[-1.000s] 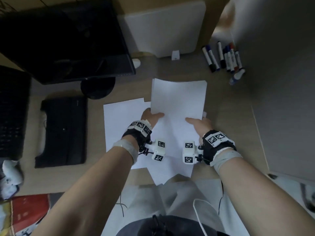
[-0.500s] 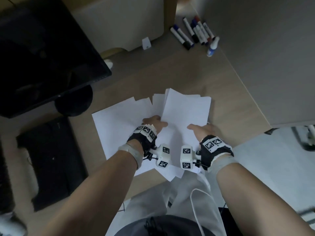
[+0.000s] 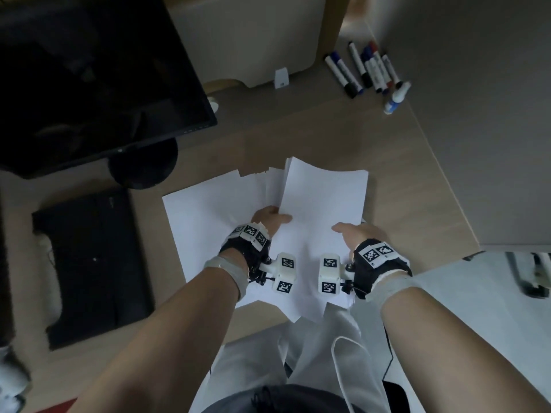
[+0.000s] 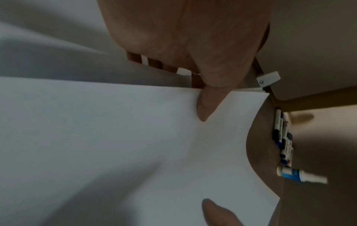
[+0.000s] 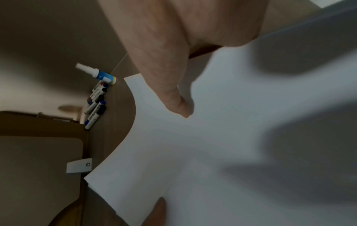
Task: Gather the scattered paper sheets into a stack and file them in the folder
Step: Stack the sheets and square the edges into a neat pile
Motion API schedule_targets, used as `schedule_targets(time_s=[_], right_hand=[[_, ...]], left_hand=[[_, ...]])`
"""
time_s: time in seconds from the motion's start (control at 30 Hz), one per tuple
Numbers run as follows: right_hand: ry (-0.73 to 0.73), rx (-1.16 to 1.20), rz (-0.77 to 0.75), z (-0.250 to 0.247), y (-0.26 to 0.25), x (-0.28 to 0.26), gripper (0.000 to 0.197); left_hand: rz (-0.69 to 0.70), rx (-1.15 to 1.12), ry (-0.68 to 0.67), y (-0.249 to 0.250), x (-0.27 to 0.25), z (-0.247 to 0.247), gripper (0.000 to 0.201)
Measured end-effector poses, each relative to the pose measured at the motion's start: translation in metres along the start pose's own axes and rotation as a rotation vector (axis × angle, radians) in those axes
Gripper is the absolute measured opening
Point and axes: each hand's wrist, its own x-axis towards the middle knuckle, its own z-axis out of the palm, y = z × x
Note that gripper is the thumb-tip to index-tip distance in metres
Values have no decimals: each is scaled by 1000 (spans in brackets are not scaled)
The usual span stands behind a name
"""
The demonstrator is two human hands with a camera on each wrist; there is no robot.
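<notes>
Head view, bench: a pale wood-grain bench [image 3: 343,138] with a grey partition wall [image 3: 477,99] along its right side.
Head view, paper: loose white paper sheets [image 3: 325,201] lie fanned near the bench's near edge, the top ones lifted and bowed (edges not aligned), their near corners hanging past the edge.
Head view, hands: the left hand [image 3: 268,217] grips the bundle's left edge, thumb on top; the right hand [image 3: 356,234] grips the right edge the same way. Both wear black wrist straps with printed marker tags.
Head view, far side: a dark monitor [image 3: 98,84] on a round foot stands at far left, a black flat case [image 3: 92,260] (possibly the folder, I cannot tell) lies left of the sheets, and a pale panel sits behind.
Head view, far right: markers [image 3: 357,70] lie in a loose row by the wall, a small blue-and-white bottle [image 3: 396,98] just beside them.
Left wrist view: the thumb presses on the top sheet [image 4: 135,137], the fingers [image 4: 154,62] are curled under its edge; markers and bottle [image 4: 297,175] show beyond.
Right wrist view: the thumb pinches the sheet [image 5: 212,145] from above (fingers hidden beneath); the bottle [image 5: 96,74] and markers [image 5: 95,107] lie far off by the wall.
</notes>
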Motion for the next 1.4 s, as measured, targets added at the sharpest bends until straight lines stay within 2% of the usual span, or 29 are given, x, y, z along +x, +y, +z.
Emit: schedule_targets(time_s=[0.13,0.27,0.47,0.63,0.77,0.9,1.0,1.07,1.17,1.23,1.4], right_hand=[[-25,-111,-5,-9,-13,0,69],[-4,-56,-86,-28,-28,-3,54],[-173,2,-127,-47,-66,-5,78],[-315,-93,-209,-11,-83,-34,74],[-391,-136,-321,38,-79,-51,35],[-352,-145,-342,98,-77,-67,34],[-329,-214,-350,139,-77,-71,24],[-284,-280,-355,160,-76,-70,34],[-124,-487,-276,178,-75,-70,75],[-7,-590,-199,179,-74,-72,93],[-26,-596,-175,185,-81,-67,101]], left_hand=[[38,-103,57,2,-5,9,43],[91,-198,159,16,-14,21,39],[125,-357,312,35,-39,17,36],[67,-425,427,8,-62,-17,26],[-42,-445,496,-34,-71,-48,44],[-106,-458,499,-80,-72,-79,42],[-168,-426,485,-109,-56,-99,45],[-242,-345,460,-122,-46,-109,54],[-362,-198,423,-137,-35,-121,65],[-389,-181,387,-139,-31,-126,70],[-361,-303,292,-135,-26,-130,82]])
